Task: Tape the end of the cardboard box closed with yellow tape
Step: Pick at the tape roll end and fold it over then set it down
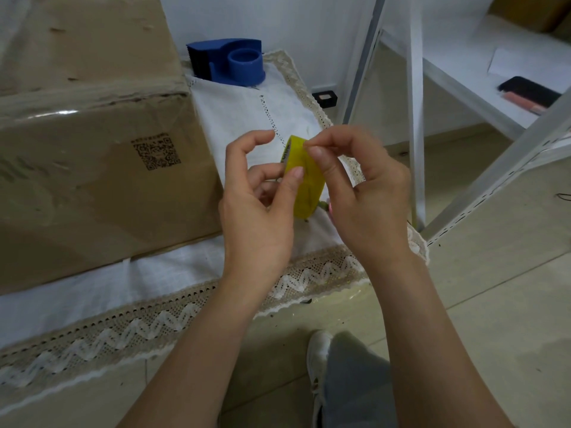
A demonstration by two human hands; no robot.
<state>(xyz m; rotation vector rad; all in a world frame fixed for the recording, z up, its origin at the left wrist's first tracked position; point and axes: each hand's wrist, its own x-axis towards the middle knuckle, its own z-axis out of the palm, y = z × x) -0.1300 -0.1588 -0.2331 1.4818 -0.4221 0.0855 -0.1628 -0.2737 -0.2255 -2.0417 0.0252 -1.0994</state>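
Yellow tape roll (304,177) gripped by left hand (256,196), right hand (358,186) pinching it.

Single view, head-mounted, wide-angle. Looks forward and steeply down from above the person's own forearms, which enter from the bottom edge. Close range: both hands sit at frame centre, over the cloth-covered surface (92,291). Left half filled by a cardboard box (92,156); white shelving (463,72) occupies the upper right; floor (494,304) along the bottom right. Straight lines bow toward the edges.
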